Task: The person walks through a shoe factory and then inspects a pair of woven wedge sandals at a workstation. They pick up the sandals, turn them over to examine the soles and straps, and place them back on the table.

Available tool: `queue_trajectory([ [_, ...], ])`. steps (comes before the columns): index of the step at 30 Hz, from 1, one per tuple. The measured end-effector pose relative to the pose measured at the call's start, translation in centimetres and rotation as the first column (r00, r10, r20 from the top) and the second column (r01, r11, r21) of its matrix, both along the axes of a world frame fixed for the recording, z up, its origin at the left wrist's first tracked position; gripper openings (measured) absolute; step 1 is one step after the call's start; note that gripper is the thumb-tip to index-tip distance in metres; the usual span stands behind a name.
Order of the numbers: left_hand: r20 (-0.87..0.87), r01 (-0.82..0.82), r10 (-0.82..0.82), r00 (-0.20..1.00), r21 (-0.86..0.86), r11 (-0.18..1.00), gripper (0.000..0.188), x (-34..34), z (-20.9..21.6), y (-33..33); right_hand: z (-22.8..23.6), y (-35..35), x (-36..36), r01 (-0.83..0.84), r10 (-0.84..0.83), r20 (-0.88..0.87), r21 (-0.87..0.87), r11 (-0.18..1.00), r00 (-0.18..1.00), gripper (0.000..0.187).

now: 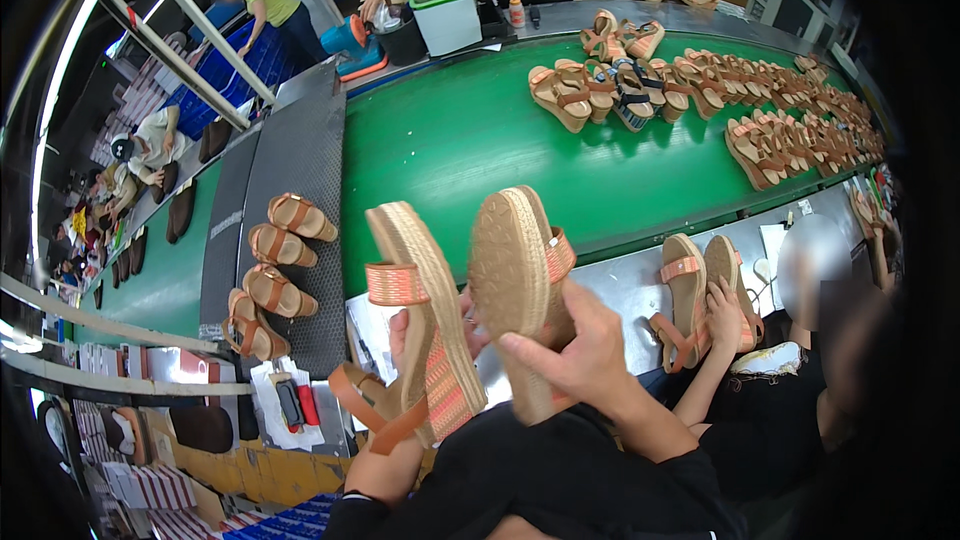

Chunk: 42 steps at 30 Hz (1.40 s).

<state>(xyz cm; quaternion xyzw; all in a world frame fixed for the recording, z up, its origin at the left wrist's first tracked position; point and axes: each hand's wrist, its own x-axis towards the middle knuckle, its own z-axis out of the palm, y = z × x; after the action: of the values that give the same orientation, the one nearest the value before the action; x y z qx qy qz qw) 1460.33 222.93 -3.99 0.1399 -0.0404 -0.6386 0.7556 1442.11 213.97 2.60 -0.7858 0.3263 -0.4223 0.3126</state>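
My left hand (399,333), mostly hidden behind the shoe, is closed on a wedge sandal (450,375) turned on its side. That sandal has a coral woven wedge, a braided rim and tan straps, with the ankle strap hanging toward me. My right hand (585,355) grips a second wedge sandal (505,270), its thumb along the side. This one shows its patterned beige outsole, and part of a coral strap shows at its right. Both sandals are held up side by side, toes pointing away, over the near edge of the green conveyor belt (430,155).
Several sandals (275,290) stand on the dark mat at left. Rows of sandals (780,90) fill the belt's far right. Beside me at right, a co-worker's hand (728,315) touches a sandal pair (685,290). A white bin (447,25) stands beyond the belt.
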Motion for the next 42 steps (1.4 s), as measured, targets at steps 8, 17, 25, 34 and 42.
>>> queue_trajectory([
  [8,-0.028,0.045,-0.041,0.999,0.127,0.991,0.061,0.6,-8.2,3.9,0.6,2.2,-1.0,-0.195,0.229,-0.274,0.147,0.97,0.934,0.03],
  [17,-0.113,0.134,-0.139,0.984,-0.056,0.989,0.044,-0.2,-3.6,3.7,-0.2,-0.5,1.0,-0.314,0.134,0.377,0.471,0.824,0.917,0.037],
  [25,-0.077,0.107,-0.107,0.991,-0.007,0.994,0.046,0.5,-2.8,4.6,-0.7,0.6,2.4,-0.375,0.162,0.45,0.439,0.816,0.878,0.039],
  [34,-0.089,0.092,-0.092,0.992,-0.002,0.996,0.049,0.0,-3.1,4.9,-0.5,1.6,2.9,-0.381,0.121,0.463,0.524,0.762,0.878,0.041],
  [42,-0.003,0.062,-0.062,0.998,0.067,0.996,0.052,2.2,-2.1,5.8,-0.1,1.9,3.0,-0.361,0.173,0.418,0.427,0.829,0.892,0.04],
])
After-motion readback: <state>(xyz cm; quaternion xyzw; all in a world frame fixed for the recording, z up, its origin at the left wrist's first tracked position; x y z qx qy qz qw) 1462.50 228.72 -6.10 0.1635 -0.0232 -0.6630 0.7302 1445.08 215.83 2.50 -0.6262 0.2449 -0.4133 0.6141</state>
